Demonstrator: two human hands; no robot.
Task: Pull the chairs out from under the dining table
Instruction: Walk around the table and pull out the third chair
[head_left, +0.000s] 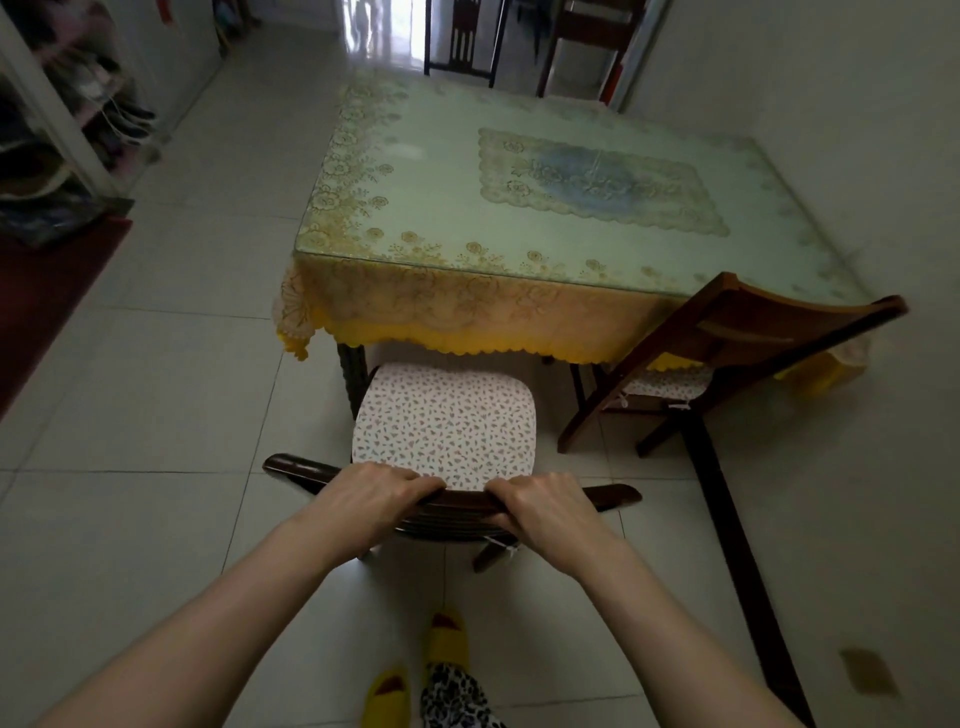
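Observation:
A dark wooden chair with a speckled white seat cushion (444, 421) stands in front of me, most of its seat out from under the dining table (467, 223). My left hand (376, 493) and my right hand (540, 501) both grip the curved top rail of its backrest. The table wears a glass top over a yellow lace cloth. A second wooden chair (727, 343) stands at the table's near right corner, tilted, its seat still partly under the cloth. A third dark chair (462, 41) stands at the table's far end.
The floor is pale tile. Shelves of clothes and shoes (67, 119) line the left side, with a red mat (47, 301) below. A white wall runs along the table's right. A dark strip (737, 551) crosses the floor at right. My yellow slippers (447, 642) are below.

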